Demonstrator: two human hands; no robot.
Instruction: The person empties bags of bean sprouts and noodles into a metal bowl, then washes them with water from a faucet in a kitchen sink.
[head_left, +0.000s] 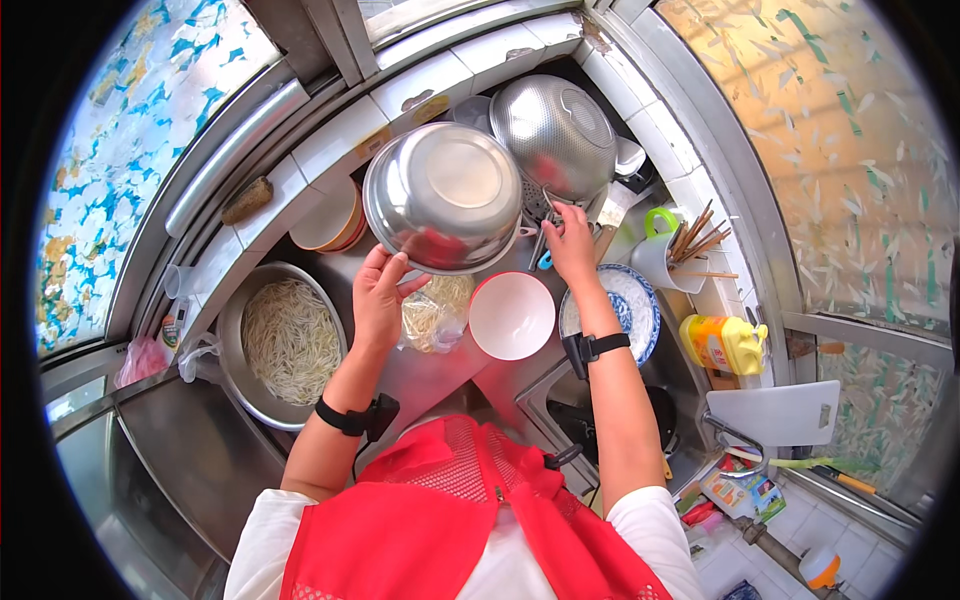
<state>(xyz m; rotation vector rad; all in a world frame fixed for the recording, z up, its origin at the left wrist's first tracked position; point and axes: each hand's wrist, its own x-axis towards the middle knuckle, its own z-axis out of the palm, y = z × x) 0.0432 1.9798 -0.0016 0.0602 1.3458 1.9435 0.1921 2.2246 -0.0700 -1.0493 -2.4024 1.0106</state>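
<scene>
My left hand grips the near rim of a stainless steel basin, tilted with its underside towards me. Among metal kitchen utensils beside the basin is my right hand; its fingers touch a thin metal handle, and whether they grip it is unclear. Behind them leans an upturned perforated steel colander. A bag of bean sprouts lies partly under the basin. Next to it stands a bowl with a white inside and a red rim.
Bean sprouts fill a large steel basin at left. Stacked bowls sit behind it. At right are a blue-patterned plate, a chopstick holder, a yellow bottle, a sink with a black pan, and a white cutting board.
</scene>
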